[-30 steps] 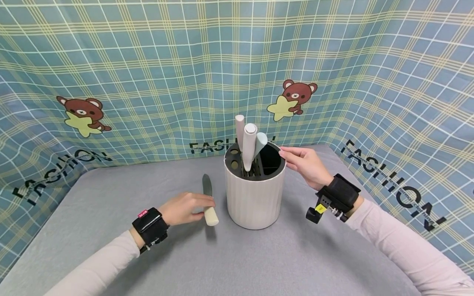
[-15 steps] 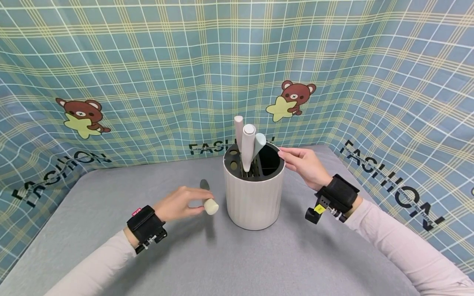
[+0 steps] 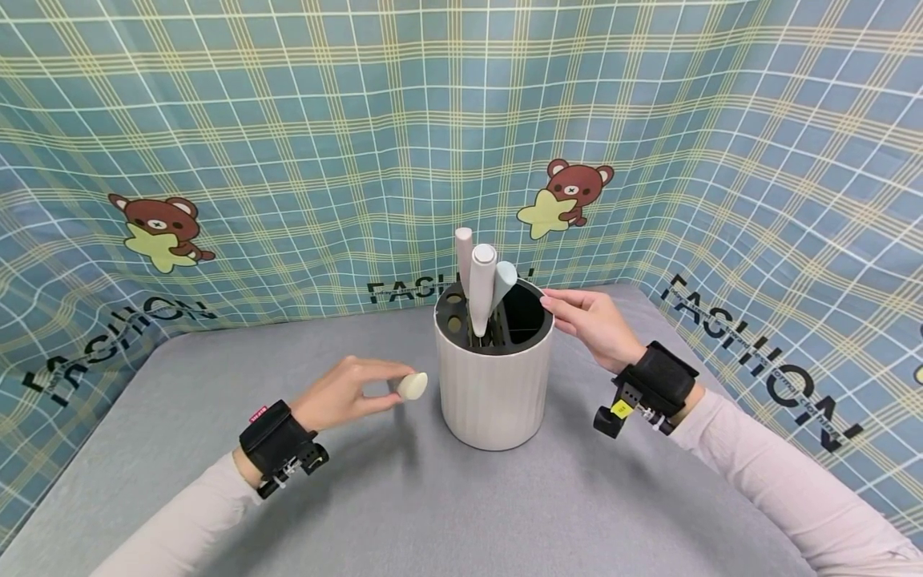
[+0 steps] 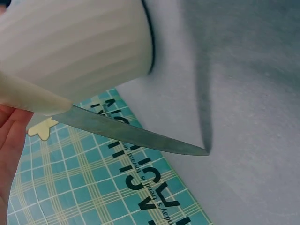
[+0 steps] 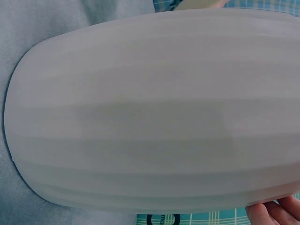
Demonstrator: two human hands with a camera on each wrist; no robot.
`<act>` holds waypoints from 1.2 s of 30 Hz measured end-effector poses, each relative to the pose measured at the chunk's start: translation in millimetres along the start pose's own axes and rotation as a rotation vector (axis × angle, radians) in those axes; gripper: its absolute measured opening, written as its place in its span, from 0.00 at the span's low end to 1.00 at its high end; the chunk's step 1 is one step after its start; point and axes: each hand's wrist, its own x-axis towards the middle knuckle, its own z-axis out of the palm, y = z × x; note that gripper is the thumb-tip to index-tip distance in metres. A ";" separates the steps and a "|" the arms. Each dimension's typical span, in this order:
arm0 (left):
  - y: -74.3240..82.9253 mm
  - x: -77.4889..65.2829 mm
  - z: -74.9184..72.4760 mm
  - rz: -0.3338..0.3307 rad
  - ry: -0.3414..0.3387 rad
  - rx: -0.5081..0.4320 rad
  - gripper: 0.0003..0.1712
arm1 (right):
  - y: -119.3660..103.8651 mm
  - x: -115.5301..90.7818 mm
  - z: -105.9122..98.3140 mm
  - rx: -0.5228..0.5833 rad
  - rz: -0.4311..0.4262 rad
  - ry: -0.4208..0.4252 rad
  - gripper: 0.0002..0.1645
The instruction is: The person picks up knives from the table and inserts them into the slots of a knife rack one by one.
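My left hand [image 3: 353, 393] pinches the cream handle of a kitchen knife [image 3: 413, 386] between thumb and fingers, left of a white ribbed knife holder [image 3: 493, 401]. The butt of the handle faces the head camera, hiding the blade there. In the left wrist view the knife's grey blade [image 4: 136, 133] slants downward, its tip at the end of its shadow on the grey cloth; touching or just above, I cannot tell. With fairly straight fingers, my right hand [image 3: 594, 324] touches the holder's right rim. Its fingertips [image 5: 269, 213] lie against the wall in the right wrist view.
In the holder's black insert stand a white handle [image 3: 481, 288], a thinner pale handle [image 3: 464, 252] and a light blue handle [image 3: 505, 280]. Round holes are at the insert's left and a wide compartment [image 3: 525, 312] at its right. A plaid curtain [image 3: 324, 160] borders the grey cloth [image 3: 469, 513].
My left hand has raised the knife handle and tipped it toward the head camera, so the blade has gone from the head view. The right hand stays at the rim.
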 end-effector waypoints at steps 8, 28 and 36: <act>6.9 5.9 -8.1 -0.021 0.054 0.007 0.23 | -0.9 0.0 -0.5 -0.005 0.002 0.002 0.31; 30.2 20.0 -20.5 -0.182 0.175 -0.113 0.20 | -2.3 -1.5 -0.5 -0.006 -0.024 -0.034 0.34; 37.2 26.8 -21.5 -0.209 0.197 -0.120 0.20 | -10.4 -9.5 -3.7 0.032 -0.174 0.006 0.32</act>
